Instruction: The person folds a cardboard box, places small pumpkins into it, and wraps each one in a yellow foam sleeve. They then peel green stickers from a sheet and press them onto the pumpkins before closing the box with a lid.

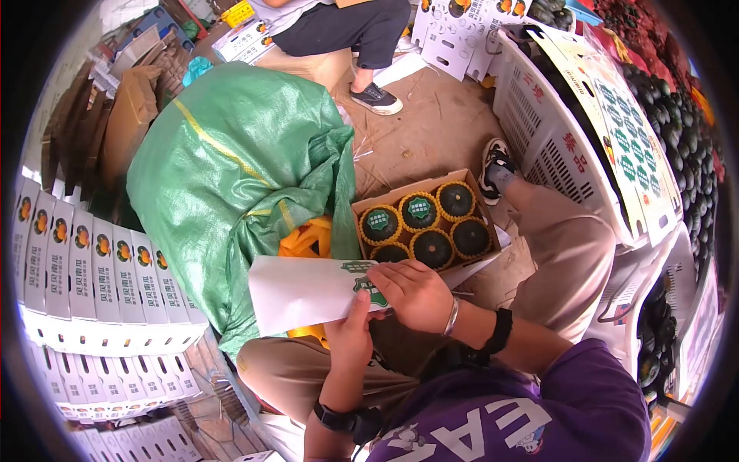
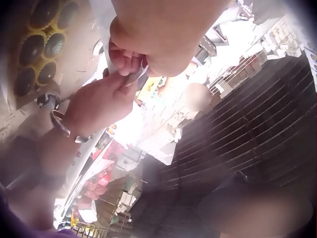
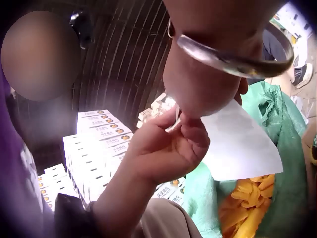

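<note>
A white sheet of green stickers (image 1: 296,299) is held over the lap in the head view, its printed end under the fingers. My left hand (image 1: 350,335) grips the sheet's lower edge, thumb on top. My right hand (image 1: 416,292) pinches the same end from above, its fingertips on a green sticker (image 1: 371,291). In the right wrist view the left hand (image 3: 168,151) has curled fingers, and the blank back of the sheet (image 3: 242,144) shows. Just beyond the hands lies an open carton (image 1: 493,245) of dark green pumpkins (image 1: 433,249) in yellow foam nets; two carry green stickers.
A big green woven sack (image 1: 231,146) with yellow foam nets (image 1: 308,237) stands ahead to the left. Stacked printed cartons (image 1: 85,269) line the left side. White crates (image 1: 546,131) stand at right, a sticker sheet (image 1: 627,138) on top. Another person's shoe (image 1: 376,100) is ahead.
</note>
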{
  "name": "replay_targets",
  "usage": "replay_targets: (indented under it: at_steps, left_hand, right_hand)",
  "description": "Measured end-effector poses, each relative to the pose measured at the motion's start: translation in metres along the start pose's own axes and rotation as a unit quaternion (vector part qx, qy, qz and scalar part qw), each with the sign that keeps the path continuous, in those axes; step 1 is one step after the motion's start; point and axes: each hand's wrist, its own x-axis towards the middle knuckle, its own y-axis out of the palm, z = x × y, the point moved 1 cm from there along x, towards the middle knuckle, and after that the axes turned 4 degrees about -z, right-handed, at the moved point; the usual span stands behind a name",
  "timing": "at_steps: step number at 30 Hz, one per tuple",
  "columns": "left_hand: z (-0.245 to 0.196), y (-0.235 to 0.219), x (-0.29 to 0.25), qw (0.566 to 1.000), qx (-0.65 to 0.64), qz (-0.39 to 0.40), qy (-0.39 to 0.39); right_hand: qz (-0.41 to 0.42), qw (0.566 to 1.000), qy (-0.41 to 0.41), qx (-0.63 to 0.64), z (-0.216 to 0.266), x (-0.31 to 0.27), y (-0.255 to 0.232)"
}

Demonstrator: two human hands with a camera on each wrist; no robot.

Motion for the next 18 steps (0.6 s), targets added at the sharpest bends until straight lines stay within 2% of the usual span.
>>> replay_targets:
  at_steps: [2,3,4,5,6,8,10,11,12,14,15,16,17,18]
  left_hand:
    - [-0.001,-0.007,0.002,0.998,0.057,-0.014,0.032]
    - [-0.001,-0.010,0.004,0.993,0.093,-0.014,0.068]
    - [0.003,-0.010,0.005,0.993,0.094,-0.014,0.068]
    - [0.006,-0.011,0.005,0.978,0.182,-0.003,0.103]
    - [0.009,-0.011,0.005,0.953,0.269,0.009,0.137]
    - [0.007,-0.010,0.005,0.955,0.270,0.028,0.116]
    - [0.002,-0.005,0.001,0.980,0.189,0.042,0.037]
    - [0.011,-0.009,0.011,0.975,0.214,0.007,0.054]
    - [0.015,-0.016,0.012,0.976,0.214,0.010,0.049]
    - [0.016,-0.017,0.016,0.912,0.384,0.051,0.137]
    - [0.012,-0.009,0.015,0.922,0.378,0.040,0.079]
    - [0.012,-0.006,0.016,0.924,0.371,0.056,0.075]
    - [0.013,-0.009,0.018,0.933,0.358,0.038,0.015]
    - [0.016,-0.011,0.020,0.937,0.346,0.020,-0.045]
  right_hand:
    - [0.019,0.995,0.029,0.096,0.002,0.000,-0.007]
    - [0.019,0.995,0.029,0.096,0.004,0.001,-0.011]
    - [0.015,0.986,0.055,0.157,0.007,0.002,-0.016]
    - [0.010,0.973,0.082,0.218,0.010,0.003,-0.018]
    - [0.008,0.973,0.085,0.217,0.010,0.002,-0.020]
    - [0.112,0.939,0.178,0.273,0.008,0.000,-0.019]
    - [0.110,0.939,0.167,0.281,-0.002,-0.004,-0.013]
    - [0.110,0.939,0.149,0.290,-0.007,-0.007,-0.009]
    - [0.110,0.938,0.155,0.288,-0.008,-0.009,-0.005]
    - [0.169,0.919,0.191,0.301,-0.012,-0.010,0.003]
    - [0.167,0.921,0.201,0.289,-0.019,-0.010,0.006]
    - [0.194,0.904,0.187,0.332,-0.028,-0.012,0.010]
    - [0.219,0.883,0.175,0.375,-0.038,-0.016,0.014]
    - [0.217,0.886,0.187,0.364,-0.049,-0.022,0.022]
